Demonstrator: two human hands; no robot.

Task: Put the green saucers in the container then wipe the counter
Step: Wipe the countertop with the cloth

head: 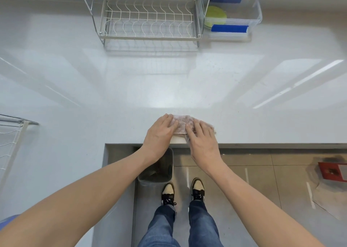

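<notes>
Green saucers (215, 17) lie stacked inside a clear plastic container (256, 12) with blue handles at the back right of the white counter (131, 81). A pinkish cloth (183, 123) lies flat at the counter's front edge. My left hand (160, 134) rests on the cloth's left part, fingers spread. My right hand (202, 138) presses on its right part, and a corner of the cloth hangs over the edge under that hand.
An empty white wire dish rack (148, 19) stands at the back centre, left of the container. Another rack (11, 139) pokes in at the left edge. A grey bin (159, 168) stands on the floor below the counter edge, next to my feet.
</notes>
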